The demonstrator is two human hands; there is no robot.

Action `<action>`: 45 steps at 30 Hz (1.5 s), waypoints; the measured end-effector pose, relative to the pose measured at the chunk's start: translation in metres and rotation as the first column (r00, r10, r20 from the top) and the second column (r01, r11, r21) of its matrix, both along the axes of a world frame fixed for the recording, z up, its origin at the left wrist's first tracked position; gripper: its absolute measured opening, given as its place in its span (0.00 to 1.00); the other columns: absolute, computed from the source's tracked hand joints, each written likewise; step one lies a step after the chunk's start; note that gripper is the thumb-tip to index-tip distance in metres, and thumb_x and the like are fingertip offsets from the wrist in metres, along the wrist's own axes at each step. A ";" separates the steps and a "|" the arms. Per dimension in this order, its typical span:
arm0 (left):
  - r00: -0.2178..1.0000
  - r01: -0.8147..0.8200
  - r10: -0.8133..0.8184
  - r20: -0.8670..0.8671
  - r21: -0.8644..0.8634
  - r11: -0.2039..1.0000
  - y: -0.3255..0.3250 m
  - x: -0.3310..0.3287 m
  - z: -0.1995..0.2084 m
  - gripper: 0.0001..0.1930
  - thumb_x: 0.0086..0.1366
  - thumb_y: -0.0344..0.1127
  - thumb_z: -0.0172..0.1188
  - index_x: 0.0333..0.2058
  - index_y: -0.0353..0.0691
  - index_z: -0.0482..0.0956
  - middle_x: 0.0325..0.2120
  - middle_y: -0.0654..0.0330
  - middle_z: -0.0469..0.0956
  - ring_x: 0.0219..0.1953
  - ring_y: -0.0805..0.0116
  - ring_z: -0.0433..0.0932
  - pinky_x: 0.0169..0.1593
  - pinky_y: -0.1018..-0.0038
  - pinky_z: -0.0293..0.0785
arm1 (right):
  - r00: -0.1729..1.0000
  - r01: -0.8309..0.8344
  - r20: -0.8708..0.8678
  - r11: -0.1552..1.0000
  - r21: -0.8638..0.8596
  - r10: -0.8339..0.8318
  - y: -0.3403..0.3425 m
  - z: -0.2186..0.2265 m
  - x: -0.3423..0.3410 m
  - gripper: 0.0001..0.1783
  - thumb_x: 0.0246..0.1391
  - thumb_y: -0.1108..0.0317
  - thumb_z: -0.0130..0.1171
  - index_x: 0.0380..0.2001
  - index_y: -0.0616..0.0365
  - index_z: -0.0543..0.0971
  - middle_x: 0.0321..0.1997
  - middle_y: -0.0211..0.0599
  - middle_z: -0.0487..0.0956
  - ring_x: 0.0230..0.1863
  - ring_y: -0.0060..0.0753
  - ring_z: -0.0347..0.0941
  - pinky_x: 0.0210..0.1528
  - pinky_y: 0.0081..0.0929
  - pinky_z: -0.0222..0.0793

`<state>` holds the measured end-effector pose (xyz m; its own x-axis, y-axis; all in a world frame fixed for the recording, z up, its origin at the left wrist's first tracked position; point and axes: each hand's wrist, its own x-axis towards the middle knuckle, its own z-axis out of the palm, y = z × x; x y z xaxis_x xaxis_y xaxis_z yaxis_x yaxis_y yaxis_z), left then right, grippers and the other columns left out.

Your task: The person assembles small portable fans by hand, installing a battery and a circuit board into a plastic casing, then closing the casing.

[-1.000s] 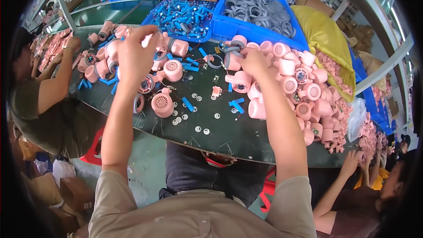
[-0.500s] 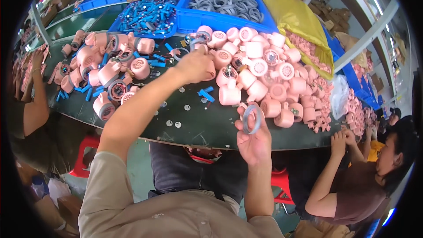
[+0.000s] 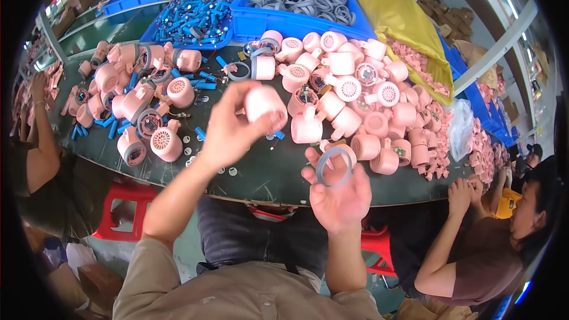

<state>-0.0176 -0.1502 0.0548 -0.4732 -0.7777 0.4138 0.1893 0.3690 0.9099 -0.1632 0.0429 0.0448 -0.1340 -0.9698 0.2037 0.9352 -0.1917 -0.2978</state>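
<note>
My left hand (image 3: 228,125) is closed round a pink cup-shaped fan housing (image 3: 265,105), raised above the green worktop. A thin grey ring (image 3: 318,172) rests in the fingers of my right hand (image 3: 342,200), whose palm is turned up near the table's front edge. To the right of the left hand lies a heap of similar pink housings (image 3: 348,89), many with round slotted grilles. Another group of housings (image 3: 179,91) sits at the left, some with grey rims and inner parts showing. Behind my left hand lies a second grey ring (image 3: 239,79).
At the back, a blue crate (image 3: 284,28) holds many grey rings, beside a blue tray (image 3: 151,38) of blue cylindrical cells with wires. A yellow bag (image 3: 394,15) of small pink parts stands at the right. Co-workers sit on both sides. Small white discs (image 3: 233,171) dot the worktop.
My left hand has come back toward me from the far side of the heap, bringing a pink housing. My right hand still holds the grey ring, its palm now turned up more.
</note>
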 end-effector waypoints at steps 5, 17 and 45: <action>0.986 0.163 -0.119 -0.116 0.541 0.825 0.050 0.024 -0.001 0.29 0.64 0.36 0.68 0.60 0.37 0.66 0.45 0.59 0.77 0.42 0.76 0.78 0.32 0.84 0.77 | 0.993 0.065 0.093 0.989 0.135 -0.078 -0.005 0.004 0.008 0.36 0.67 0.39 0.45 0.66 0.56 0.62 0.67 0.57 0.64 0.52 0.52 0.75 0.41 0.28 0.80; 0.909 0.414 -0.183 -0.375 0.759 0.502 0.074 0.043 -0.016 0.28 0.74 0.38 0.53 0.68 0.39 0.57 0.52 0.58 0.74 0.51 0.67 0.78 0.51 0.63 0.82 | 0.866 0.274 -0.495 0.891 0.362 -0.065 -0.015 -0.007 0.001 0.39 0.63 0.29 0.38 0.65 0.45 0.57 0.53 0.46 0.74 0.19 0.28 0.66 0.14 0.18 0.54; 0.877 0.477 -0.342 -0.337 0.692 0.542 0.095 0.064 -0.042 0.41 0.73 0.63 0.44 0.68 0.29 0.57 0.64 0.52 0.66 0.63 0.62 0.69 0.64 0.66 0.66 | -0.404 0.118 -0.642 0.659 -0.743 -0.652 -0.023 0.001 0.045 0.23 0.44 0.77 0.72 0.47 0.66 0.79 0.48 0.45 0.80 0.48 0.49 0.82 0.45 0.39 0.85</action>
<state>0.0464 -0.0552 0.0129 -0.8084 -0.5775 -0.1140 0.2930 -0.5627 0.7730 -0.1181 0.0203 0.0462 0.1247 -0.6282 0.7680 -0.6702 -0.6241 -0.4017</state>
